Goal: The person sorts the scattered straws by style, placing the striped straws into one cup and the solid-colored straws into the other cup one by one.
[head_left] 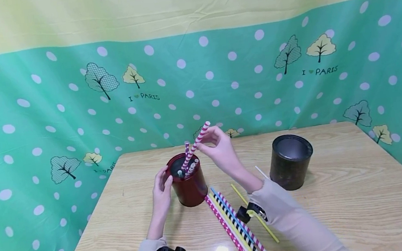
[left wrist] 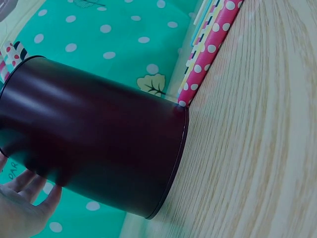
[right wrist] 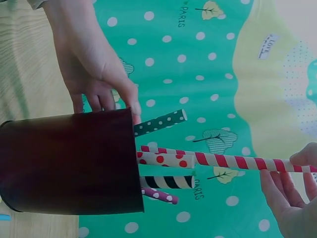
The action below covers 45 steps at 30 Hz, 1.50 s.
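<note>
My left hand (head_left: 162, 191) holds the side of a dark red can (head_left: 191, 189) at its rim, thumb and fingers spread around it. Several paper straws stick up from the can, among them a green dotted straw (right wrist: 161, 123), a red-dotted white straw (right wrist: 168, 160), a black-and-white striped straw (right wrist: 171, 182) and a purple dotted straw (right wrist: 161, 195). Above the mouth, my right hand (head_left: 219, 148) pinches a red-and-white striped straw (head_left: 196, 144) near its upper end. That straw slants down to the left, its lower end right at the can's opening.
Loose straws (head_left: 231, 223) lie side by side on the wooden table (head_left: 116, 238) in front of the can. A yellow straw (head_left: 270, 230) lies apart under my right forearm, and a white straw (head_left: 261, 172) shows beyond it. A second dark can (head_left: 291, 168) stands upright at the right.
</note>
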Each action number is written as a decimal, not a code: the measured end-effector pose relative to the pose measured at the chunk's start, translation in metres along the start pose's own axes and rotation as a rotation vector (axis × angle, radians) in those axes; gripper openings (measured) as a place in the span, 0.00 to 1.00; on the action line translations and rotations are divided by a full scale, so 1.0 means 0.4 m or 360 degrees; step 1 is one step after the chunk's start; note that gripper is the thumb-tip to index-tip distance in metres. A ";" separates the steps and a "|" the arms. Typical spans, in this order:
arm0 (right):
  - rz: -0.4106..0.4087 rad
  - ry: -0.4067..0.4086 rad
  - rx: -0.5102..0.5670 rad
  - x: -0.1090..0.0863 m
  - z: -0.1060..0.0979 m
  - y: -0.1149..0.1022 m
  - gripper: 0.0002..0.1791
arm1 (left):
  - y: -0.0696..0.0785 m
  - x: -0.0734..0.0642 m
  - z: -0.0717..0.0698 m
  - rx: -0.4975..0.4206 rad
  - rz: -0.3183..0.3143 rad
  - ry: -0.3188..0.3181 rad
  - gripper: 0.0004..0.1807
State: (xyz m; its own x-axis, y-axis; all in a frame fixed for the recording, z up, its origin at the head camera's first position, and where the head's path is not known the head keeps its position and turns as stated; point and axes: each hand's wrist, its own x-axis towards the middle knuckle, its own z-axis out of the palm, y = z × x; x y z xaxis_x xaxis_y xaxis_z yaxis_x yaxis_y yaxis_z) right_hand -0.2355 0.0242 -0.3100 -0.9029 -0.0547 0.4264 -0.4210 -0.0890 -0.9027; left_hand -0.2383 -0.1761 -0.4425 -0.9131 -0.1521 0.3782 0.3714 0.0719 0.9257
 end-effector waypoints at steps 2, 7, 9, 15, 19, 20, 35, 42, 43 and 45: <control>0.0018 0.0001 0.0001 0.002 0.003 0.006 0.14 | 0.000 0.000 0.000 -0.0009 0.0011 -0.0004 0.20; 0.0021 -0.0001 0.0012 0.003 0.007 0.012 0.15 | -0.003 0.003 0.000 -0.0037 0.0041 -0.0017 0.20; 0.0017 -0.0004 0.0014 -0.003 0.010 0.000 0.15 | -0.005 0.003 -0.001 -0.0048 0.0035 -0.0016 0.20; 0.0070 -0.0017 -0.0043 -0.020 0.002 -0.023 0.16 | -0.004 0.002 -0.003 -0.0041 -0.0019 0.0010 0.20; 0.0113 -0.0046 -0.0052 -0.021 -0.018 0.010 0.16 | -0.002 0.002 -0.003 -0.0041 -0.0026 0.0007 0.20; 0.0116 -0.0052 -0.0069 -0.022 -0.024 0.020 0.16 | -0.002 0.002 -0.003 -0.0040 -0.0020 0.0004 0.20; 0.0291 -0.0287 -0.0437 -0.068 -0.087 0.106 0.13 | 0.006 0.001 -0.002 -0.0022 0.0003 -0.0023 0.20; 0.0354 -0.0447 -0.0509 -0.086 -0.103 0.173 0.14 | -0.002 0.004 -0.002 -0.0027 0.0019 -0.0023 0.20; 0.0354 -0.0470 -0.0529 -0.089 -0.105 0.177 0.15 | -0.002 0.004 -0.002 -0.0028 0.0019 -0.0025 0.20; 0.0379 -0.0508 -0.0562 -0.095 -0.108 0.185 0.15 | -0.001 0.004 -0.002 -0.0022 0.0017 -0.0028 0.20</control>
State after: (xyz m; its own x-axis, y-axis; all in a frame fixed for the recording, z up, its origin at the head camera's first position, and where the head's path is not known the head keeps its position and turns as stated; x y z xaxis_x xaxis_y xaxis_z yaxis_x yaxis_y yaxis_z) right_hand -0.2361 0.0624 -0.3956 -0.9287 -0.3373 0.1541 -0.2612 0.3001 -0.9175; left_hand -0.2399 -0.1772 -0.4423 -0.9119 -0.1341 0.3880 0.3834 0.0595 0.9217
